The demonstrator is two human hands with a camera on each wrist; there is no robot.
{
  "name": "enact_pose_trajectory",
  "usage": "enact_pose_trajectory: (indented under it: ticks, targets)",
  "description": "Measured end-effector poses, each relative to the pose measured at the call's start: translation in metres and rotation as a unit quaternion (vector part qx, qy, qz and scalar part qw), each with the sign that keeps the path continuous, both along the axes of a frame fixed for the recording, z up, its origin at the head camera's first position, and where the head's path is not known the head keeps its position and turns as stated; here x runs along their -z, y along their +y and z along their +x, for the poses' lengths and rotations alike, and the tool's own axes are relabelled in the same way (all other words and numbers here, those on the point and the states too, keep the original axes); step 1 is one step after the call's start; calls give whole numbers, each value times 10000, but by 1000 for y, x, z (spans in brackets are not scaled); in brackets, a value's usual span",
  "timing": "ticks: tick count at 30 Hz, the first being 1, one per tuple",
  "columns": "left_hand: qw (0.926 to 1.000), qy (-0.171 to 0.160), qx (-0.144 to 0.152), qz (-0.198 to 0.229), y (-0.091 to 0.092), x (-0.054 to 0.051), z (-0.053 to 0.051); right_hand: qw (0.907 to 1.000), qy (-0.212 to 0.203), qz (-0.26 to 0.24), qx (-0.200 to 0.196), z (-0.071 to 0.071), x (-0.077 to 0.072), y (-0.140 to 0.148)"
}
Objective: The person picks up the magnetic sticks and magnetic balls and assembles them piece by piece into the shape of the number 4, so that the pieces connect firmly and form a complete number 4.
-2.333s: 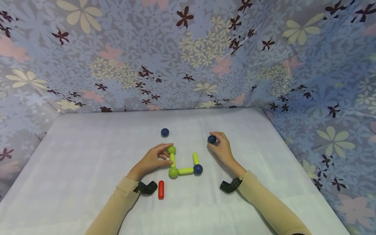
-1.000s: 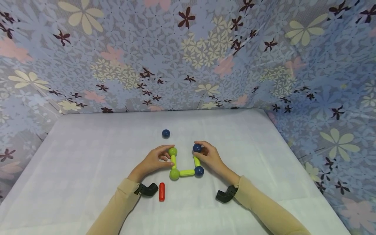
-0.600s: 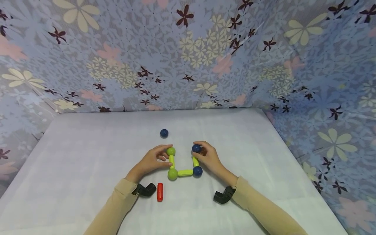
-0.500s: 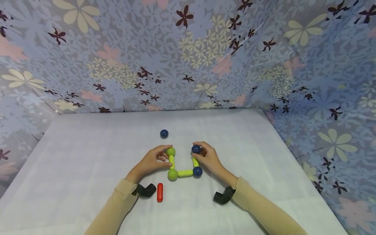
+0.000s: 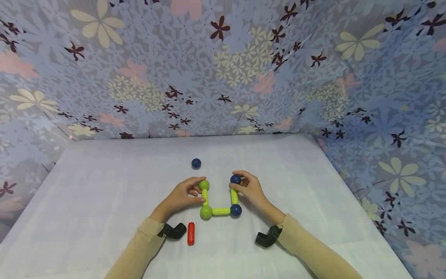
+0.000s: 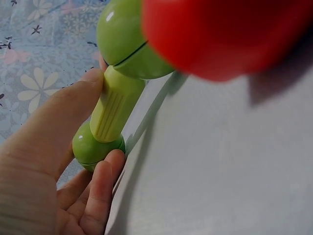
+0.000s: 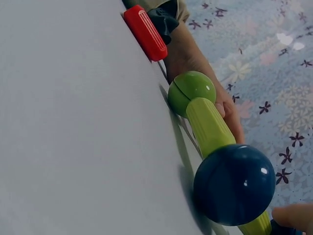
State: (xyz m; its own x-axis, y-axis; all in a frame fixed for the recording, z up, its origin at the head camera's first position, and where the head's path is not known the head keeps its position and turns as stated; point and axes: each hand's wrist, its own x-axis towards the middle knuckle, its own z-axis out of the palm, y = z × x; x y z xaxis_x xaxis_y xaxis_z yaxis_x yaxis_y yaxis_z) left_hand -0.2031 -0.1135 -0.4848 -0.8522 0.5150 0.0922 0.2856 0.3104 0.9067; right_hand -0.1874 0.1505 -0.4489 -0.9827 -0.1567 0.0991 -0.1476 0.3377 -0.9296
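Note:
A U-shaped toy build of balls and yellow-green rods lies on the white cloth. My left hand holds its left side, with fingers at the far green ball and the thumb against the left rod. A bottom rod joins the near green ball to the near blue ball. From there the right rod points away. At that rod's far end my right hand pinches another blue ball between thumb and fingers. Rod and ball appear to touch.
Beyond the build lies a loose blue ball. A red rod rests nearer, beside the left wrist's black camera mount. Floral fabric rises behind the white-covered table and along its sides.
My right hand has carried the blue ball leftward and nearer, onto the far end of the right rod. The left hand has kept its hold. The head view has shifted slightly.

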Motion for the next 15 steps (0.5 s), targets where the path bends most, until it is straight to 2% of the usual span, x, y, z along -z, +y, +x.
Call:
enact_pose_trajectory:
  ticks: [2,5,15]
  targets:
    - [10000,2,8,34,0,0,0,10000,-20,56,-50,4,-8,-2]
    - [10000,50,2,37,0,2,0,9998,-125,63,-128,5,-12,-2]
    - [9999,159,19,-17,-1,2,0,9981,-460,-15,-407,1,-8,-2]
